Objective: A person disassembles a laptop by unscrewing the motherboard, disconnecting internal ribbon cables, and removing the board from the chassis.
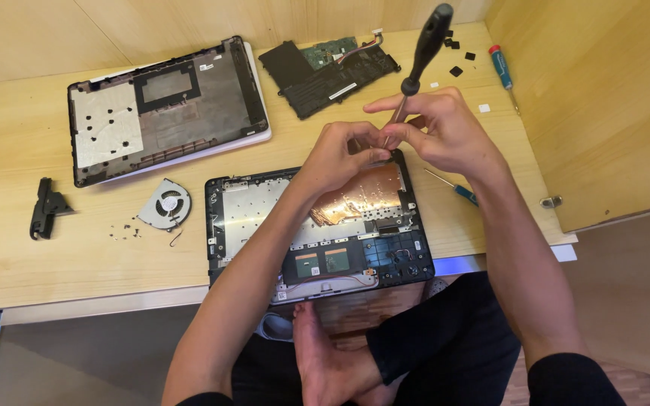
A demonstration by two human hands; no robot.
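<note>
**Screwdriver held at the far edge of an opened laptop base**

A black-handled screwdriver is gripped around its shaft by the right hand, the fingers closed on it just below the handle, which tilts up and to the right. The tip is set down at the far right corner of the opened laptop base, which lies at the near edge of the wooden table and slightly overhangs it. The left hand is pinched narrow beside the tip, its fingertips touching the base's far edge; whether anything is held between them cannot be told. A copper-coloured foil sheet is seen inside the base, just under both hands.

A detached bottom cover lies at the far left of the table, and a battery with a green circuit board near the far edge. A cooling fan is placed just left of the base, with small screws beside it and a black hinge part further left. Two smaller screwdrivers, one red-and-blue and one blue-handled, lie towards the right edge.
</note>
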